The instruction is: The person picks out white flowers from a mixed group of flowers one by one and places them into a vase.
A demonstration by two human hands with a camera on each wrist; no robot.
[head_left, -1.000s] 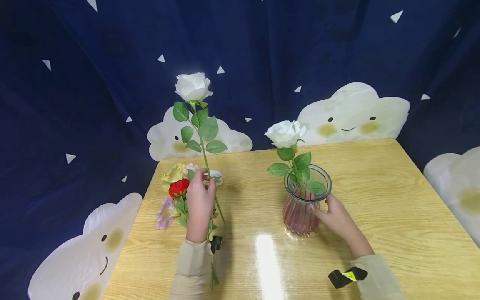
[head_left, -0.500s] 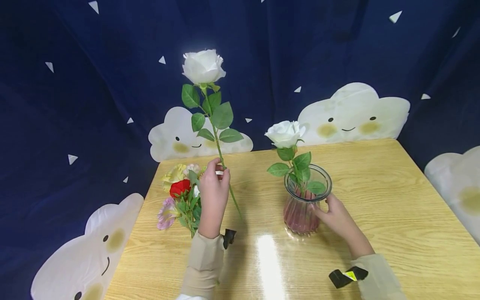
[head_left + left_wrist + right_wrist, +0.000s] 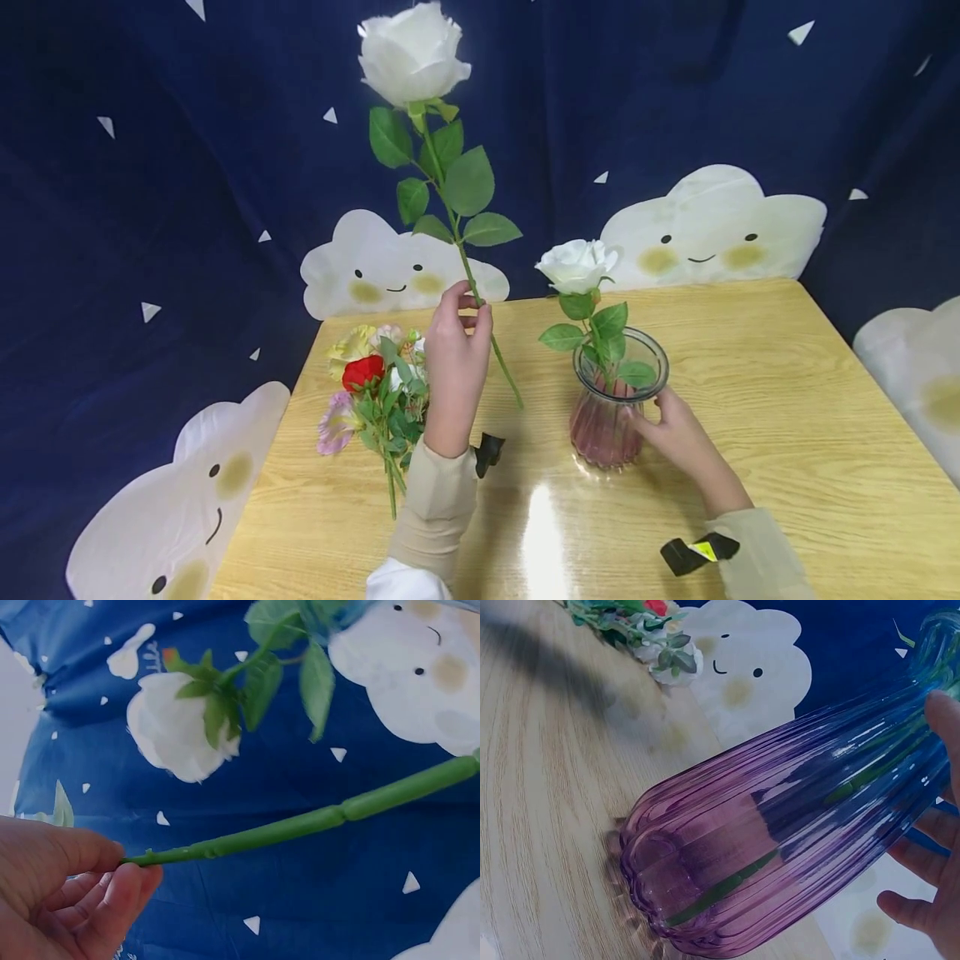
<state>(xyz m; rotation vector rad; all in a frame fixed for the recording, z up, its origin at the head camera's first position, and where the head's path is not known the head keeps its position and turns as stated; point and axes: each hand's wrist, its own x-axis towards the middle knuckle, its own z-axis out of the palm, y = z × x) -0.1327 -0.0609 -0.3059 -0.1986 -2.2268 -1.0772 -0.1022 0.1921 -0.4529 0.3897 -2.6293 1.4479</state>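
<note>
My left hand (image 3: 459,367) pinches the green stem of a long white rose (image 3: 414,57), held up with its bloom high and its stem end slanting down to the right. In the left wrist view the stem (image 3: 270,832) runs out from between thumb and fingers. My right hand (image 3: 686,442) holds the ribbed glass vase (image 3: 606,429), clear at the top and pink below, with the thumb near its rim. A second white rose (image 3: 576,265) stands in the vase, leaning left; its stem (image 3: 727,889) shows through the glass in the right wrist view.
A bunch of mixed flowers lies on the wooden table (image 3: 765,400) left of my left hand, with a red flower (image 3: 363,372), a yellow one (image 3: 351,348) and a purple one (image 3: 337,423). A dark blue curtain (image 3: 555,100) with clouds hangs behind the table.
My left hand has lifted the white rose from over the bunch, moving up and to the right, nearer the vase. The right hand and the vase have stayed in place.
</note>
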